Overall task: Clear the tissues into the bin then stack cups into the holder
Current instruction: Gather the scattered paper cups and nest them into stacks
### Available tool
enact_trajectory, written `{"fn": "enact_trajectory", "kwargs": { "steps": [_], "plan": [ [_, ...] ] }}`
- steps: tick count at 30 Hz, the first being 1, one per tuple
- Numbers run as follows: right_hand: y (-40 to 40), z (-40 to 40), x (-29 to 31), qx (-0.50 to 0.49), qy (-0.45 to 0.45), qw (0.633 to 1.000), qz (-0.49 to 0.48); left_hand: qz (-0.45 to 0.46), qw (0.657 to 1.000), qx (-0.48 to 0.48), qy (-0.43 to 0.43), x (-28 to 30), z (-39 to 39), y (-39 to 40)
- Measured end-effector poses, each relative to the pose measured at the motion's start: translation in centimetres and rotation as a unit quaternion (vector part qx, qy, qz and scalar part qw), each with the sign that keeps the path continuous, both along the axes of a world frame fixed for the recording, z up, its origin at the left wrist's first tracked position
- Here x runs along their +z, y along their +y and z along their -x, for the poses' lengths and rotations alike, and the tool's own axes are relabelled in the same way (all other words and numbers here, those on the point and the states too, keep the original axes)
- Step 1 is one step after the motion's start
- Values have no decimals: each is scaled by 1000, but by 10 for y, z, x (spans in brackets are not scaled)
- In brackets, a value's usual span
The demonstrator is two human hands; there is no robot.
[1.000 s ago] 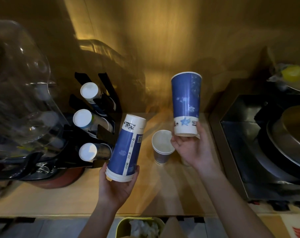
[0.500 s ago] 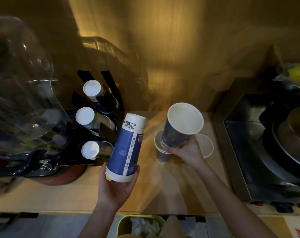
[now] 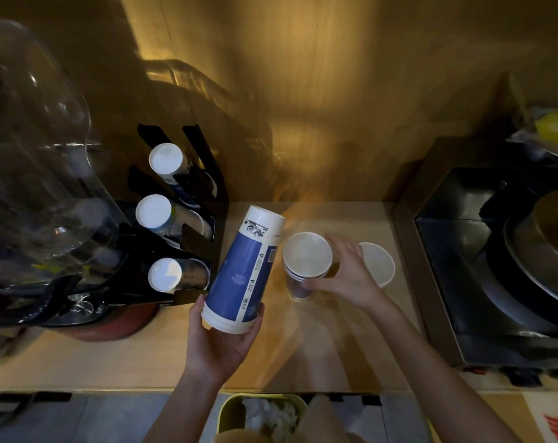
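Note:
My left hand (image 3: 220, 343) grips a tall blue-and-white paper cup stack (image 3: 245, 270), held upside down and tilted toward the black cup holder (image 3: 194, 241). The holder carries three rows of cups (image 3: 153, 211) lying with their white bottoms facing me. My right hand (image 3: 348, 276) wraps around nested cups (image 3: 306, 257) standing mouth-up on the counter. Just right of that hand stands another open cup (image 3: 381, 265), partly hidden by it. Below the counter edge a yellow-green bin (image 3: 229, 410) holds white tissues (image 3: 268, 414).
A large clear dome (image 3: 31, 155) on a dark machine with a red base (image 3: 111, 327) fills the left side. A steel appliance with round pans (image 3: 463, 251) blocks the right. The wooden counter (image 3: 335, 353) runs between them, with a wall behind.
My right hand turned its blue cup mouth-up and lowered it into the cup standing on the counter. The left hand and its upside-down stack barely moved.

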State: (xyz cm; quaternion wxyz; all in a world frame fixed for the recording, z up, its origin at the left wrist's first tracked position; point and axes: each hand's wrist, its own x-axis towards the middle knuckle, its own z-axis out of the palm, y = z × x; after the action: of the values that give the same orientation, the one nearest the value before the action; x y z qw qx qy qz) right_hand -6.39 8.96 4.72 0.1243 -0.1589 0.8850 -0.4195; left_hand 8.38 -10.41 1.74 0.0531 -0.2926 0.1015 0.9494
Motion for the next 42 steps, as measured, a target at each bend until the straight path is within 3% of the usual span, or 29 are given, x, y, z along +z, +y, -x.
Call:
{"fn": "enact_trajectory", "kwargs": {
  "steps": [2, 6, 8, 10, 12, 14, 19, 29, 42],
  "plan": [
    [-1, -1, 20, -8, 22, 999, 46, 33, 999, -9, 3, 5, 1, -2],
    [-17, -14, 67, 92, 232, 967, 50, 147, 989, -21, 6, 17, 5, -5],
    [-31, -23, 77, 193, 333, 922, -32, 189, 982, -24, 14, 23, 6, -4],
    [-43, -32, 76, 297, 415, 847, -148, 227, 973, -33, 29, 30, 7, -1],
    [-51, -38, 69, 357, 435, 786, -256, 263, 964, -35, 30, 34, 6, 3],
    [-56, -41, 65, 362, 445, 761, -303, 297, 954, -37, 19, 37, 3, 5],
    [-52, -43, 62, 341, 467, 766, -282, 334, 942, -36, -1, 39, -4, 3],
    [-42, -43, 62, 297, 505, 765, -268, 317, 948, -30, -17, 44, 2, 7],
    [-31, -36, 52, 275, 520, 759, -279, 237, 968, -39, -72, 49, 14, 15]
  ]
}}
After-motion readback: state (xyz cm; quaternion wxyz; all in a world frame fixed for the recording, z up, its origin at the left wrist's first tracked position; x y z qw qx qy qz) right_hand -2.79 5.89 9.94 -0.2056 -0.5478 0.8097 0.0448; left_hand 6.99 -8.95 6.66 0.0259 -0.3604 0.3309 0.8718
